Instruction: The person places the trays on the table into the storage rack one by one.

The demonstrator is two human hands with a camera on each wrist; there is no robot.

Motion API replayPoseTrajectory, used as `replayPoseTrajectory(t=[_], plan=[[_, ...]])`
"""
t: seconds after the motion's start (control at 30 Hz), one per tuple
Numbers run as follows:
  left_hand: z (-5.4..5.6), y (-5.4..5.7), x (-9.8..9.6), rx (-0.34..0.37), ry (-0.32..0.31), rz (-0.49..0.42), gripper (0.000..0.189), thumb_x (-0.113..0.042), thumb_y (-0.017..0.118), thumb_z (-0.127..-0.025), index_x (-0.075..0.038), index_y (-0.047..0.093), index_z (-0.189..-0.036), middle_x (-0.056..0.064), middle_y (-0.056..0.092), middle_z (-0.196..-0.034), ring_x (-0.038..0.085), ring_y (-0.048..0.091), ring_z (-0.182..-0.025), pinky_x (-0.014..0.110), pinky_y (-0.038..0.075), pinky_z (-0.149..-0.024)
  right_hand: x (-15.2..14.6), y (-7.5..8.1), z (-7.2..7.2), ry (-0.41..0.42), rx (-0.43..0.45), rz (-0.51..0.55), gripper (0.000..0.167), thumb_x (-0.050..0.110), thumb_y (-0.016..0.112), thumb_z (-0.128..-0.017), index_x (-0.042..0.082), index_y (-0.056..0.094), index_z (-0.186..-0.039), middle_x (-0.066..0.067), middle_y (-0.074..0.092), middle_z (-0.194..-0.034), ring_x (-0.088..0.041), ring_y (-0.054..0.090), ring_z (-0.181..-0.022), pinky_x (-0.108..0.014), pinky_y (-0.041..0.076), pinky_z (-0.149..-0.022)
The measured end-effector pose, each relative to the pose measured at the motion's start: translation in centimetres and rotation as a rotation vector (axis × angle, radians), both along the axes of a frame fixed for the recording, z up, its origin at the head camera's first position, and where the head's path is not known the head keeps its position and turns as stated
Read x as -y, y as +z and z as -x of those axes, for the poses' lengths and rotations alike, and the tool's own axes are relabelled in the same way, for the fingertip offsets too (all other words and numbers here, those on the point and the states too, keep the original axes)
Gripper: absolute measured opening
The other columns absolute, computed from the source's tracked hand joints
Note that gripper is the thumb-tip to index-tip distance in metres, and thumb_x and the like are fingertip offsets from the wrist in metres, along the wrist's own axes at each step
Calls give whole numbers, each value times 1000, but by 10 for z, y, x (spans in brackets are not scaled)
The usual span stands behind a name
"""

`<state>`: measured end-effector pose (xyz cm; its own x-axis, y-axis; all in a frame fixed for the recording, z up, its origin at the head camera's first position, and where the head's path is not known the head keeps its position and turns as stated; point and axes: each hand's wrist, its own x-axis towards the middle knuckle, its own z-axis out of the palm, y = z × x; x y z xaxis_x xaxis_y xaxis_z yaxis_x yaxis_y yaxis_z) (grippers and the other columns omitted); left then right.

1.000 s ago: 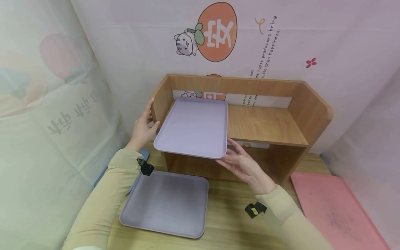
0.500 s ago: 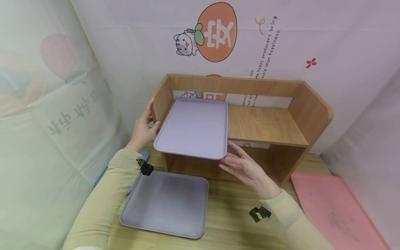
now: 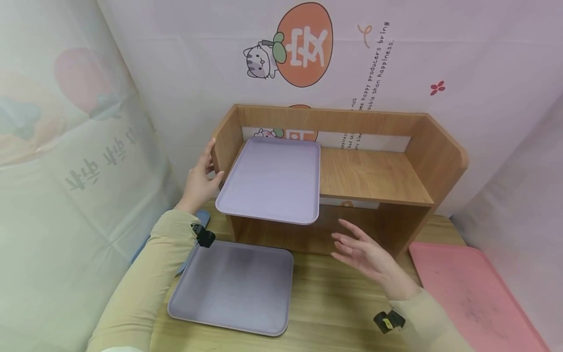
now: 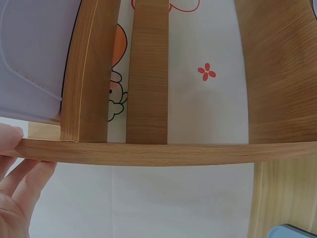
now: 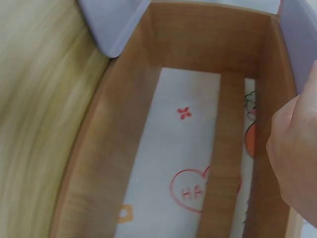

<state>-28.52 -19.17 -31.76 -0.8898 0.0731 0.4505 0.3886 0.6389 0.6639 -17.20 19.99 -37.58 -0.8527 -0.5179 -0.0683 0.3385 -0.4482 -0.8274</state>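
A lavender tray (image 3: 272,181) lies on the upper board at the left end of a two-tier wooden desktop shelf (image 3: 374,176). Its near edge juts out past the board. My left hand (image 3: 200,181) holds the shelf's left side panel; in the left wrist view the thumb (image 4: 9,138) is on one side of the panel's edge and the fingers (image 4: 32,183) are on the other. My right hand (image 3: 365,254) is off the tray, in front of the shelf's lower opening, fingers loosely spread and holding nothing. In the right wrist view that hand (image 5: 297,144) shows at the right edge.
A second, greyer lavender tray (image 3: 233,288) lies on the wooden table in front of the shelf. A pink tray (image 3: 475,303) is at the right. Something blue and flat (image 3: 203,217) lies partly hidden behind my left forearm. Printed cloth (image 3: 193,63) hangs around the table.
My right hand has let go of the upper tray's near right corner and drawn back to the right and toward me. The tray and my left hand have stayed put.
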Motion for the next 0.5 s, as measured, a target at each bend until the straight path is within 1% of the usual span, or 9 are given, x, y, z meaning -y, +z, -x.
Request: replayPoseTrajectory(t=[0.13, 0.27, 0.37, 0.5], plan=[[1, 1, -1, -1, 3, 7, 85, -2, 59, -90, -34, 10, -152, 26, 39, -145, 47, 54, -116, 55, 50, -88, -13, -12, -2, 39, -30, 21, 39, 1, 41, -99, 25, 43, -129, -3, 53, -116, -8, 59, -95, -30, 51, -95], [1, 1, -2, 1, 1, 4, 85, -2, 59, -90, -34, 10, -152, 26, 39, -145, 47, 54, -116, 55, 50, -88, -26, -26, -4, 89, -62, 62, 41, 0, 36, -100, 28, 49, -128, -1, 56, -115, -8, 58, -99, -32, 50, -97], [1, 2, -2, 1, -1, 0, 84, -2, 58, -91, -34, 11, -152, 26, 39, -145, 47, 54, -116, 55, 50, -88, -38, -38, -7, 133, -92, 55, 44, 1, 34, -100, 30, 50, -130, 0, 56, -117, -9, 56, -104, -33, 49, -99], [2, 1, -2, -9, -4, -5, 83, -1, 58, -90, -34, 12, -151, 27, 40, -144, 47, 55, -115, 54, 51, -88, -59, -57, -13, 196, -137, 7, 48, 2, 29, -101, 32, 46, -134, 3, 52, -123, -9, 53, -115, -35, 46, -101]])
